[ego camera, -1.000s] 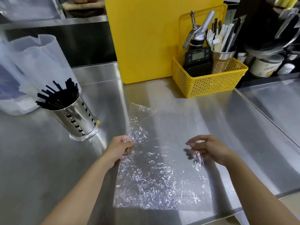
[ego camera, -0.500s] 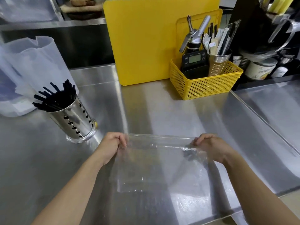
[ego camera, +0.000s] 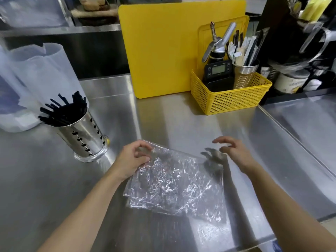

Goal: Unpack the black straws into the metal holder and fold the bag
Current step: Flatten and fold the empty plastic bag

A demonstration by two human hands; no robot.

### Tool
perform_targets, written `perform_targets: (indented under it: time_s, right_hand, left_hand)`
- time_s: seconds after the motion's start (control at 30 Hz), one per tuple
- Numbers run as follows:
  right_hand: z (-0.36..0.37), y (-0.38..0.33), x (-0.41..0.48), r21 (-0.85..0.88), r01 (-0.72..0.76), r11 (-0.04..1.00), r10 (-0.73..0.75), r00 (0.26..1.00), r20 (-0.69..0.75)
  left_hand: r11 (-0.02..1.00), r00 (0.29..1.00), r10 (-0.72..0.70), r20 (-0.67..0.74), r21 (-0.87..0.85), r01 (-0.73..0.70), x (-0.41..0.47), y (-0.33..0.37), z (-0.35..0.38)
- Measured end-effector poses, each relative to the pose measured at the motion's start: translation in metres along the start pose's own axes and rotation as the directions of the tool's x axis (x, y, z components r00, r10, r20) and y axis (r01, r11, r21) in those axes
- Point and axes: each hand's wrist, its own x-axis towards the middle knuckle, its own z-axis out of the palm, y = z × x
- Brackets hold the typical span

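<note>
1. Plainly, the bag (ego camera: pixel 174 182) was thin, crinkled clear film. It was probably very light, limp and slippery on steel, and likely to spring back out of a fold unless pressed flat.
2. It lay on the steel counter (ego camera: pixel 181 120) directly before the person, between the two forearms, and looked doubled over on itself.
3. Corners and edges seemed the best places to pinch it, with a flat palm to set each crease. A grab at the middle would probably only bunch it up.
4. The left hand (ego camera: pixel 133 159) sat at the bag's far left corner, wrist low, with thumb and curled fingers pinching the film there.
5. The right hand (ego camera: pixel 234 151) hovered just off the bag's far right corner, fingers spread and loosely hooked, holding nothing. Its shadow fell on the film.
6. The black straws (ego camera: pixel 63 110) stood in the metal holder (ego camera: pixel 85 139), to the left and apart from the bag, so only the folding appeared to be left.
</note>
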Motion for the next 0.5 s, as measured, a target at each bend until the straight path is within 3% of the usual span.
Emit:
perform_targets:
  time_s: [0.1,0.17,0.23,0.3,0.37,0.43,0.5]
  right_hand:
    - [0.005,-0.019,0.004,0.02,-0.012,1.0,0.006,0.965,0.261]
    - [0.014,-0.03,0.005,0.027,-0.097,0.995,0.069,0.854,0.516]
    - [0.025,-0.035,0.005,-0.061,-0.1,0.993,0.115,0.737,0.666]
    - [0.034,-0.034,0.005,-0.116,-0.029,0.993,0.102,0.712,0.695]
    - [0.037,-0.033,0.007,-0.048,-0.027,0.998,0.052,0.763,0.645]
    - [0.032,-0.032,0.011,0.1,-0.079,0.992,0.011,0.835,0.55]
    - [0.026,-0.032,0.014,0.251,-0.13,0.959,-0.006,0.878,0.479]
  left_hand:
    - [0.996,0.996,0.046,0.081,0.075,-0.052,0.002,0.006,0.002]
    - [0.995,0.993,0.07,0.099,0.07,-0.077,0.004,0.01,0.006]
    - [0.991,0.988,0.115,0.101,0.062,-0.122,0.006,0.014,0.008]
    - [0.987,0.985,0.155,0.076,0.021,-0.157,0.007,0.018,0.007]
    - [0.982,0.986,0.16,-0.037,-0.095,-0.163,0.008,0.02,0.001]
    - [0.953,0.978,0.066,-0.197,-0.279,-0.121,0.008,0.023,-0.007]
    - [0.909,0.969,-0.09,-0.23,-0.417,-0.014,0.007,0.023,-0.017]
